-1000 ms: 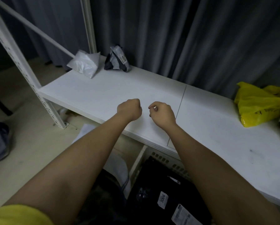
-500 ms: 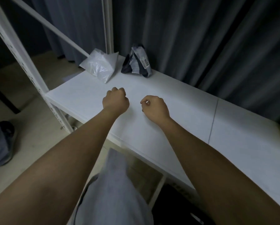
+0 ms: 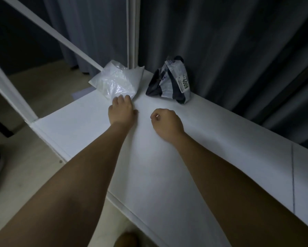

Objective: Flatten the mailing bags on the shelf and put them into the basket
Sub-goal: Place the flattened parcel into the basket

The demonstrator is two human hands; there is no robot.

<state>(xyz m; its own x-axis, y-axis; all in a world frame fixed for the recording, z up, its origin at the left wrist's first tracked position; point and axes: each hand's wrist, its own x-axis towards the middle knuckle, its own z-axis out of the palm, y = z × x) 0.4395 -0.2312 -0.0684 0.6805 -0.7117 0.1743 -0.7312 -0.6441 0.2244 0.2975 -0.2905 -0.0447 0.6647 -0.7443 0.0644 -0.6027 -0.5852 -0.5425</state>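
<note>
White shelf [image 3: 167, 157], left hand [image 3: 122, 113] touching clear bag [image 3: 116, 82]

two mailing bags (one white [image 3: 116, 82], one dark [image 3: 169, 81]), two hands [image 3: 122, 111] [image 3: 167, 123], one shelf [image 3: 167, 157]

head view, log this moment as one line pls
left hand: fingers touch white bag | right hand: curled, empty, above shelf | dark labelled bag: untouched | basket: not visible

On the shelf [image 3: 167, 166] before you, your left hand [image 3: 122, 112] touches the near edge of the crumpled bag [image 3: 116, 82], the labelled bag [image 3: 171, 82] sits to its right, your right hand [image 3: 167, 123] in front.
</note>
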